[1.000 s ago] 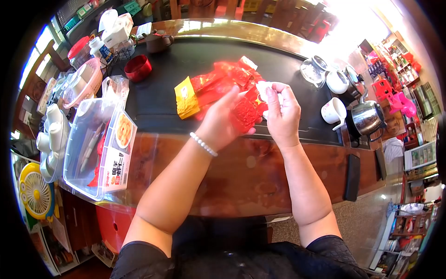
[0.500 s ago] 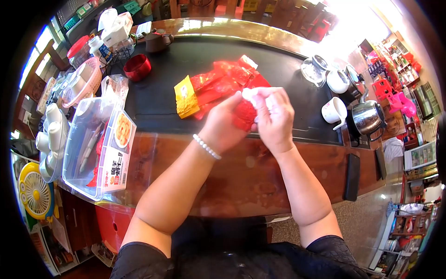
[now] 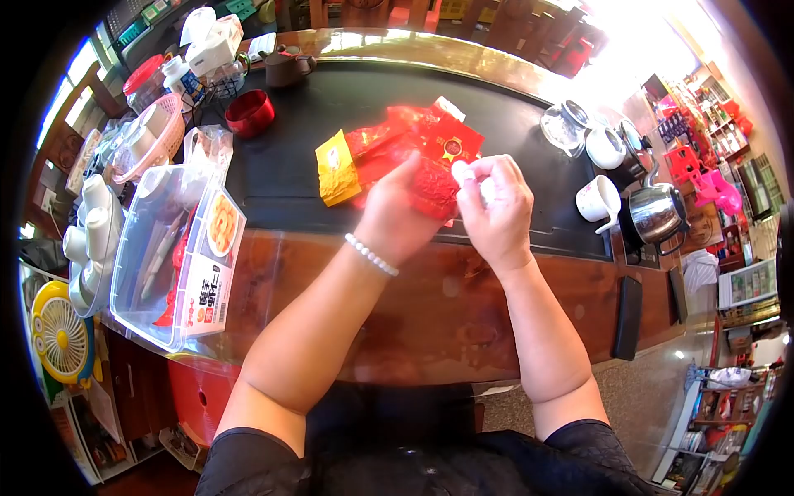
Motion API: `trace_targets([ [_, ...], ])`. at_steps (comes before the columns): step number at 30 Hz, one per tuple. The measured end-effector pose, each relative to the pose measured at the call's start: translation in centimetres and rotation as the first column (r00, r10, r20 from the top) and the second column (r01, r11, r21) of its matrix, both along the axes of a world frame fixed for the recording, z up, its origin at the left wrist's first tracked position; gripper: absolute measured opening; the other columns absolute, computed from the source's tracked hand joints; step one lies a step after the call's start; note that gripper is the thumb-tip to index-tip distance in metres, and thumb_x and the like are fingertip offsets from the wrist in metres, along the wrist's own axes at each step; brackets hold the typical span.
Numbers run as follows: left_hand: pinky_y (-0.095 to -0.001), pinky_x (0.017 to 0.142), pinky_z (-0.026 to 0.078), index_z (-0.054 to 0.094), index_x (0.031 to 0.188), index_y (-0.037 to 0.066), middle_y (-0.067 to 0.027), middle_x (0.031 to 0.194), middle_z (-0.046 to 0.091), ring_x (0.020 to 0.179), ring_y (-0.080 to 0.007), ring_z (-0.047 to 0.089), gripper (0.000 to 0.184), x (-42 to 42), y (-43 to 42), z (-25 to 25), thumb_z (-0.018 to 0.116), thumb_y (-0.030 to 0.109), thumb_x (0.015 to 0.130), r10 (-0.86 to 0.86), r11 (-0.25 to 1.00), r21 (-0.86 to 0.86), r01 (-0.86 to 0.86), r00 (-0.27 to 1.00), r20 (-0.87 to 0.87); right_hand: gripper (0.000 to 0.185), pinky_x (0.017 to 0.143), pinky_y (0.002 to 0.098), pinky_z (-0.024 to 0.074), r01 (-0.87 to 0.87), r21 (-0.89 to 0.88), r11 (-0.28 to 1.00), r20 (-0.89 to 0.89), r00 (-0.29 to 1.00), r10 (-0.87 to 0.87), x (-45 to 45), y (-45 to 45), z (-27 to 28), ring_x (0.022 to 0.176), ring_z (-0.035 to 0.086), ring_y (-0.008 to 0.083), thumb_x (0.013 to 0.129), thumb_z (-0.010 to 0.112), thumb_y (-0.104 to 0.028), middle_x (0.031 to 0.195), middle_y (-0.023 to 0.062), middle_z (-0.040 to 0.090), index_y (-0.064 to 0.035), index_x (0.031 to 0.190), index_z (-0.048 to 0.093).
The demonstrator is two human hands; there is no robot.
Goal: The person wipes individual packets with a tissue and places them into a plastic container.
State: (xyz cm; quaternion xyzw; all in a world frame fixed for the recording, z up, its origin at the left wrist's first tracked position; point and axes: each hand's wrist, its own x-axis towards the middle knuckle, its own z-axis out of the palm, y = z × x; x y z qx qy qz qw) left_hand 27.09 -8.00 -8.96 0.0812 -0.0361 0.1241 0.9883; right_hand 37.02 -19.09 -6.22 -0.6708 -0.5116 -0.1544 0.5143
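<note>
My left hand (image 3: 395, 203), with a white bead bracelet at the wrist, is closed around a small lumpy red foil packet (image 3: 434, 188). The thumb is raised, and the fingers are partly hidden behind the packet. Close beside it on the right, my right hand (image 3: 501, 202) pinches a small crumpled white thing (image 3: 461, 172), whose kind I cannot make out. Beyond the hands, several red packets (image 3: 382, 140) lie in a loose pile on the black tray (image 3: 289, 178). One red packet (image 3: 451, 146) shows a gold emblem. A yellow packet (image 3: 337, 169) lies at the pile's left end.
At left stands a clear plastic box (image 3: 149, 256) with red packets inside, near stacked white cups (image 3: 98, 223) and a pink basket (image 3: 169, 132). A red bowl (image 3: 250, 114) and teapot (image 3: 287, 68) are behind. To the right are a white mug (image 3: 597, 198), metal kettle (image 3: 653, 217) and phone (image 3: 628, 317).
My hands have drawn slightly apart, the right one shifting a little to the right. The gold emblem on a red packet behind them has come into clearer sight.
</note>
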Motion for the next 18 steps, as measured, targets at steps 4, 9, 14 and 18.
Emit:
trace_targets([
  [4,-0.0441,0.109,0.036,0.045,0.134,0.002,-0.0141,0.134,0.055,0.123,-0.0281,0.052,0.043,0.5,0.9,-1.2,0.035,0.03,0.104,-0.128,0.992,0.041,0.121,0.961,0.244,0.006,0.062,0.033,0.0521,-0.028,0.064,0.998,-0.315,0.948,0.047,-0.3,0.2,-0.5,0.071,0.065,0.0195,0.088,0.064,-0.006,0.085,0.0101,0.062,-0.0028,0.091,0.061],
  [9,-0.0438,0.108,0.037,0.046,0.133,0.003,-0.0133,0.13,0.057,0.119,-0.0277,0.054,0.042,-0.1,-0.6,1.4,0.036,0.031,0.104,0.147,0.989,0.017,-0.146,0.981,-0.126,0.005,0.061,0.0308,0.0511,-0.099,-0.027,0.995,-0.289,0.953,0.087,-0.4,0.3,-0.8,0.068,0.064,0.0184,0.086,0.065,-0.005,0.081,0.0094,0.064,-0.0015,0.087,0.063],
  [14,-0.0425,0.107,0.039,0.05,0.13,0.003,-0.0119,0.125,0.06,0.117,-0.0267,0.055,0.04,0.1,-0.2,0.4,0.037,0.03,0.104,0.143,0.988,0.079,-0.135,0.983,-0.115,0.005,0.061,0.0283,0.0484,-0.145,-0.089,0.985,-0.096,0.986,0.136,-1.7,0.1,0.0,0.065,0.061,0.0156,0.084,0.066,-0.002,0.075,0.0076,0.063,-0.0005,0.082,0.063],
  [18,-0.0395,0.103,0.041,0.054,0.124,0.003,-0.0097,0.12,0.062,0.113,-0.0235,0.057,0.034,0.0,-1.0,0.6,0.04,0.026,0.103,0.132,0.987,0.116,-0.113,0.975,-0.176,0.005,0.062,0.0338,0.0522,-0.094,-0.02,0.995,-0.033,0.995,0.093,-1.4,0.1,-0.1,0.069,0.064,0.0239,0.082,0.067,-0.002,0.081,0.01,0.064,-0.0027,0.086,0.063],
])
